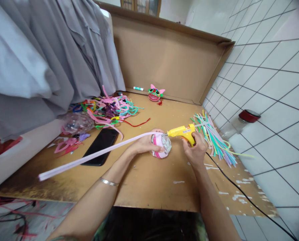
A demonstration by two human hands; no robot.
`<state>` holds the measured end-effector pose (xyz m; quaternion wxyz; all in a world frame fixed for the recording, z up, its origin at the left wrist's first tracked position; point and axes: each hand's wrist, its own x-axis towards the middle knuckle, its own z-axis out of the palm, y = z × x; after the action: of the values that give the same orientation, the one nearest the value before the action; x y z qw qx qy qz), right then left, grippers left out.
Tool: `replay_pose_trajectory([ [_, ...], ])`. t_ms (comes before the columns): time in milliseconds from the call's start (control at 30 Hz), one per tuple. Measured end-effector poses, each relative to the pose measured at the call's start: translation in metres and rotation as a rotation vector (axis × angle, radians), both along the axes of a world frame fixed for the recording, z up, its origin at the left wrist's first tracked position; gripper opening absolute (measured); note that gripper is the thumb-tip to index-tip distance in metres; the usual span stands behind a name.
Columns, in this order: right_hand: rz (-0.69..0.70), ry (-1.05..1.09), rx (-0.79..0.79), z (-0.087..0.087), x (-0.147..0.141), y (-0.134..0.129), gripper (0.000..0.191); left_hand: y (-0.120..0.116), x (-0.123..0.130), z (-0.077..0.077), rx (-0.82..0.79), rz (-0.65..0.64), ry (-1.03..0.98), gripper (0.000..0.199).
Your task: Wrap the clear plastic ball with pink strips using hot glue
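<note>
Right of the phone (105,139), the left hand (145,144) pinched the part-wrapped ball (167,144) while the right hand (197,148) clasped the glue gun (179,131) (apparently gluing), the next move calling for the pale strip (64,167) pressed down.

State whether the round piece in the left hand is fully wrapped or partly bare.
The round piece is partly bare: pink strips band its left, but crinkled, greyish material shows at right.
</note>
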<state>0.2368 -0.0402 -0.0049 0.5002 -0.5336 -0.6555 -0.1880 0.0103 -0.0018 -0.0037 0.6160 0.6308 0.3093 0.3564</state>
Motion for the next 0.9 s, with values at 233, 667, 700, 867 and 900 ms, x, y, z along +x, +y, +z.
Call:
replay_pose_trajectory([
  [233, -0.006, 0.013, -0.001, -0.003, -0.001, 0.001, 0.016, -0.002, 0.000, 0.004, -0.006, 0.000, 0.003, 0.068],
  [667, 0.118, 0.502, -0.404, -0.013, 0.003, 0.012, 0.041, -0.001, -0.001, 0.001, 0.033, -0.005, 0.030, 0.069],
  [700, 0.132, 0.558, -0.439, -0.012, 0.005, 0.013, 0.041, -0.001, -0.001, 0.001, 0.033, -0.005, 0.034, 0.070],
  [867, -0.196, 0.474, -0.373, -0.020, 0.027, 0.021, 0.038, -0.001, 0.000, 0.003, 0.020, 0.007, 0.031, 0.068],
  [900, -0.279, 0.390, -0.349, -0.025, 0.033, 0.023, 0.038, -0.001, 0.000, 0.004, 0.029, 0.021, 0.038, 0.067],
])
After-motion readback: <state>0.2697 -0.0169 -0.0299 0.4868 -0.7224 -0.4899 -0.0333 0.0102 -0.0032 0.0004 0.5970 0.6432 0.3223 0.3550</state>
